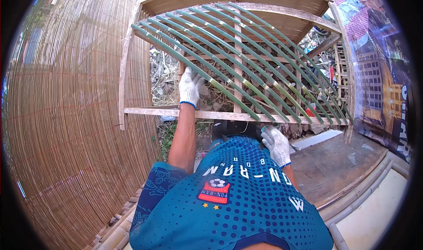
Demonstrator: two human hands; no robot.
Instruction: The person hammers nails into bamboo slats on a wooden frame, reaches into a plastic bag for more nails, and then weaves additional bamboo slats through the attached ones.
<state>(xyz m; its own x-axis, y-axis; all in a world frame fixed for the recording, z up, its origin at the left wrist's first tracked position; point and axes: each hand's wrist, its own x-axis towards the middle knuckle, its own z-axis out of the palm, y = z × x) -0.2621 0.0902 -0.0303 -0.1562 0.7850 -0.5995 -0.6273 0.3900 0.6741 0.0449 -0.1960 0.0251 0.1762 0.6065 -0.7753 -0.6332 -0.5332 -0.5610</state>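
Observation:
My left hand (190, 87), in a white knit glove with a blue cuff, is at the nearest green bamboo strip (176, 54). Its fingers close around the strip's lower side, partly hidden and a little blurred. Several more bamboo strips (240, 56) lie slantwise, side by side, across a wooden frame (238, 114). Close to my waist, my right hand (276, 145) wears a matching glove. Its fingers point up and left beside a dark pouch (235, 128), slightly apart, and I see nothing held in them.
A woven reed screen (79, 82) stands along the left. Printed banner sheeting (381, 73) hangs at the right. Beneath the frame, dry leaves and litter (165, 76) cover the ground. A brown board (337, 166) and bamboo poles (361, 186) lie at the lower right.

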